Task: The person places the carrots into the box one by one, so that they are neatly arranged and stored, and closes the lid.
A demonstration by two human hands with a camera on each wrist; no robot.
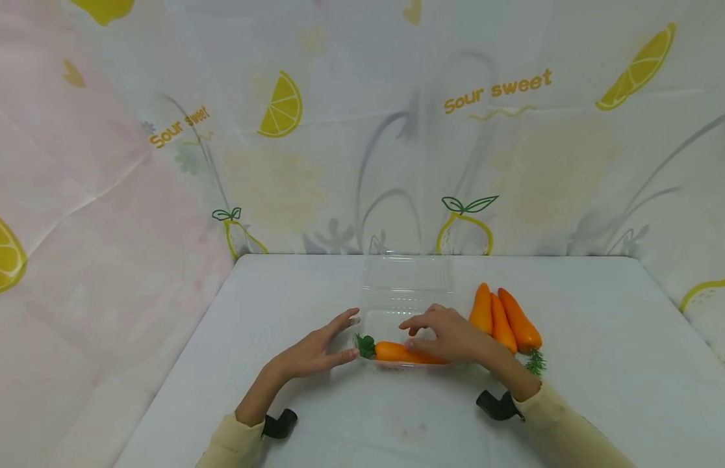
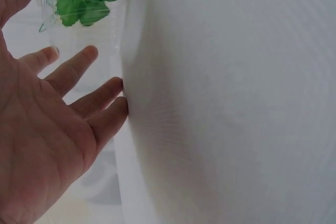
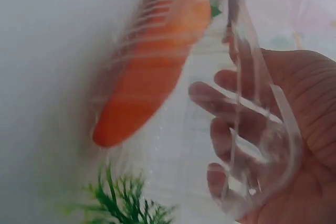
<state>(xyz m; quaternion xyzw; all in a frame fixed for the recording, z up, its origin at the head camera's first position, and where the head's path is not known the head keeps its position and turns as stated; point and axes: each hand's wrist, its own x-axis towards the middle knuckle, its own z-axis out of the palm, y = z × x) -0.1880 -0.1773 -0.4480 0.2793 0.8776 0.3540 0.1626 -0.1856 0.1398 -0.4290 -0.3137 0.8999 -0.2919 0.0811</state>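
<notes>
A clear plastic clamshell box (image 1: pixel 371 322) stands on the table with its see-through lid (image 1: pixel 406 272) tilted back. Along its near side lies an orange carrot (image 1: pixel 392 351), leafy green top to the left. Feathery greens (image 3: pixel 128 203) show at the box's right end in the right wrist view. My left hand (image 1: pixel 306 352) is at the box's left end, fingers spread and thumb near the leafy top. Over the right part of the box is my right hand (image 1: pixel 450 335), its fingers loosely bent and apart from the carrot (image 3: pixel 152 72) in the right wrist view.
Several more orange things lie right of the box: three carrots (image 1: pixel 519 322) side by side, with a feathery green top (image 1: pixel 535 362) by my right forearm. A white-covered table (image 1: pixel 596 364) meets a lemon-print curtain (image 1: pixel 339 182) at the back. Black wrist mounts (image 1: pixel 280 424) sit on both wrists.
</notes>
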